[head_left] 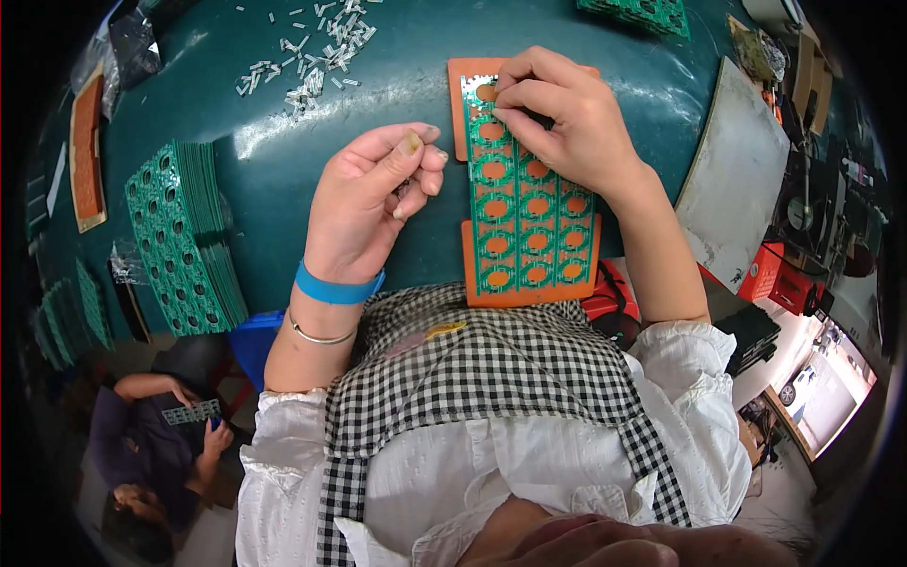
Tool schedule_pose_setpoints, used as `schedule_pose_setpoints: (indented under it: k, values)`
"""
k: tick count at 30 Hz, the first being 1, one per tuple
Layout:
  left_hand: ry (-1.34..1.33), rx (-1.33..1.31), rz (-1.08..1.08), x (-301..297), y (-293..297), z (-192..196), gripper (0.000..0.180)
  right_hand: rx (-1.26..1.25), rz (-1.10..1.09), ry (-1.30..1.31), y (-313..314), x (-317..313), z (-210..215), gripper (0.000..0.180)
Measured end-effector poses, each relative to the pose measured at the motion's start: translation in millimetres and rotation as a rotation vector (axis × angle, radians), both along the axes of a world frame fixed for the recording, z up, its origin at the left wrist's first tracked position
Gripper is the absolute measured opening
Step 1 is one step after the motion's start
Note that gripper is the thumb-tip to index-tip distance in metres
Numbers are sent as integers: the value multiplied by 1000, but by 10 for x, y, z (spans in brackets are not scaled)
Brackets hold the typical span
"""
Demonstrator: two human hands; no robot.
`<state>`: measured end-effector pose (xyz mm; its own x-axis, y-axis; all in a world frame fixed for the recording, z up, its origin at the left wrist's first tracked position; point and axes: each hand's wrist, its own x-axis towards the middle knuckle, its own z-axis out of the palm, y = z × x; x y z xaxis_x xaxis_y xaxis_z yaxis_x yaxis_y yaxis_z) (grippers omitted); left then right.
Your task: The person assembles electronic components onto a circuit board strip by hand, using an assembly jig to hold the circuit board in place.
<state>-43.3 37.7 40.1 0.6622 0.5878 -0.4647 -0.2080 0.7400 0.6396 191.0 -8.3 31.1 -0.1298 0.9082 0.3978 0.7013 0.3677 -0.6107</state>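
A green circuit board panel (516, 213) with rows of round cut-outs lies over orange plates (531, 299) in front of me. My right hand (572, 118) is at its far end, thumb and fingers pinched close to the board; whatever lies between the fingertips is hidden. Left of the panel, my left hand (368, 194) is raised above the table with its fingers curled against the thumb. A blue band circles that wrist. Something tiny may sit in its fingers, too small to name. Small whitish, tube-like parts (316, 80) are scattered on the table beyond the left hand.
A tall stack of green circuit boards (189, 241) stands at the left, and another stack (642, 14) at the far edge. A grey sheet (732, 175) lies at the right beside tools and clutter. Another person (156, 430) at lower left holds a board.
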Motion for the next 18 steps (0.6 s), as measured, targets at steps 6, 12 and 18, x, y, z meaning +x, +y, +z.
schedule_pose_setpoints:
  k: [6, 12, 18]
  values:
    - [-77, -138, 28, 80, -27, 124, 17, 25, 84, -66, 25, 11, -30, 17]
    - [-134, -108, 104, 102, -66, -67, 14, 114, 5, 32, -47, -121, 209, 20]
    - [-198, -224, 74, 102, -85, 1, 13, 310, 64, 104, -72, -410, 212, 17]
